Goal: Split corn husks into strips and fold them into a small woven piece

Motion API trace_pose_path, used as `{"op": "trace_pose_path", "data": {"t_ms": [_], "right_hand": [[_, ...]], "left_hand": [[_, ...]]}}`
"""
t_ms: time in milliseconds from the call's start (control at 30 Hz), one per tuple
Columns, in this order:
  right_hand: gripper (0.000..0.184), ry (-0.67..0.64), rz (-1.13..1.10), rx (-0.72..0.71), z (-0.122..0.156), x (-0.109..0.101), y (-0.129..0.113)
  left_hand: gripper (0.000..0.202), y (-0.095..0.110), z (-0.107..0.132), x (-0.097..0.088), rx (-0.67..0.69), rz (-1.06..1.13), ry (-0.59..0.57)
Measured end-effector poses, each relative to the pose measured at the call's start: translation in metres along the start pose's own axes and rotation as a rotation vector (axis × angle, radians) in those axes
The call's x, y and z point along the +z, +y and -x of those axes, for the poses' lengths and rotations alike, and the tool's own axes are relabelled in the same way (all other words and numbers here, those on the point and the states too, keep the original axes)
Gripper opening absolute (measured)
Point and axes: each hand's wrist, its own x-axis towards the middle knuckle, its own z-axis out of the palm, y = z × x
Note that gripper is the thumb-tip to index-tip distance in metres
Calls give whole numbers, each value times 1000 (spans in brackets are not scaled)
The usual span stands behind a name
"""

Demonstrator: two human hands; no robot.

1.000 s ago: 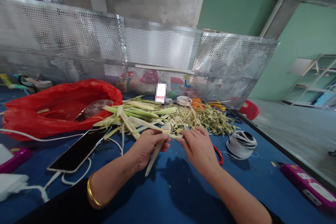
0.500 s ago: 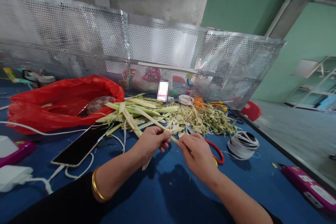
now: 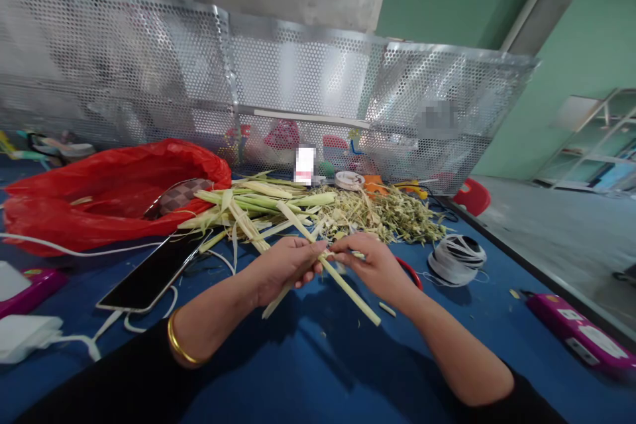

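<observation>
Between the left hand's (image 3: 293, 265) thumb and fingers, pale yellow-green flat plant strips (image 3: 350, 292) cross, clamped firmly; the right hand (image 3: 370, 266) pinches them at the crossing. Just right of the right hand shows a curved red handle (image 3: 411, 273), then a round white twine roll (image 3: 454, 264). Beyond the left hand lie long green-and-cream leaf strips (image 3: 265, 204); beyond the right, a dry shredded brown-green heap (image 3: 402, 218).
</observation>
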Motion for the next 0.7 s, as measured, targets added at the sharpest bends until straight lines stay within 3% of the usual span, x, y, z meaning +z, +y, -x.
{"op": "trace_pose_path", "data": {"t_ms": [200,300,533,700], "right_hand": [[19,52,131,-50,0,0,-3],[18,5,-57,52,0,2,-4],[20,-185,-749,470,5,20,-13],[25,23,-771,454,5,22,-15]], "left_hand": [[32,-5,-1,1,-10,-100,-13],[29,-7,1,4,-9,-183,-86],[39,-17,9,19,-23,-274,-252],[37,-19,10,23,-58,-218,-290]]}}
